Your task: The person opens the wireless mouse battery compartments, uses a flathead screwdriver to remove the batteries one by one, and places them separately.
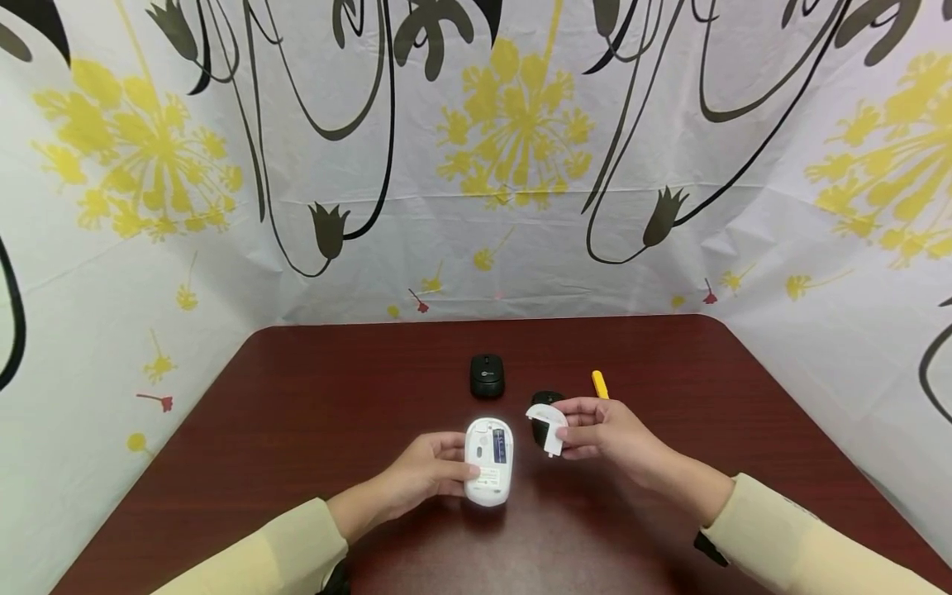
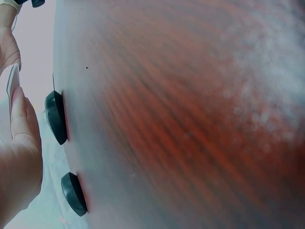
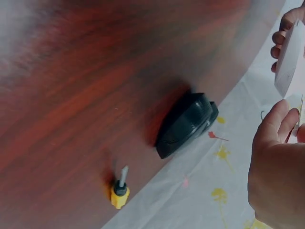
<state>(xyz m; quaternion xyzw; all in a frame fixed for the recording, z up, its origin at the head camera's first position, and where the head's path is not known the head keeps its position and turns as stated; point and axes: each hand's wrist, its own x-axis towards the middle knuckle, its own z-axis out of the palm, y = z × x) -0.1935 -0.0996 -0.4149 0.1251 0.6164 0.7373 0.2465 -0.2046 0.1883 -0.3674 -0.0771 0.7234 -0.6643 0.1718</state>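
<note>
My left hand (image 1: 420, 478) grips a white computer mouse (image 1: 488, 489) by its left side, above the table. The mouse's underside faces me, its battery compartment uncovered with something dark blue inside. To the right, my right hand (image 1: 606, 431) pinches the white battery cover (image 1: 548, 417) between thumb and fingers, a short gap from the mouse. At the left wrist view's edge, part of the left hand (image 2: 21, 148) lies against the white shell. In the right wrist view, the right hand (image 3: 276, 164) is beside the white mouse (image 3: 289, 67), its cover mostly hidden.
A black mouse (image 1: 487, 377) sits on the dark red table (image 1: 335, 388) beyond the white one. Another black mouse (image 1: 546, 397) is partly hidden behind the cover. A yellow-handled screwdriver (image 3: 119, 195) lies farther right. Patterned cloth (image 1: 446, 165) hangs around the table's back and sides.
</note>
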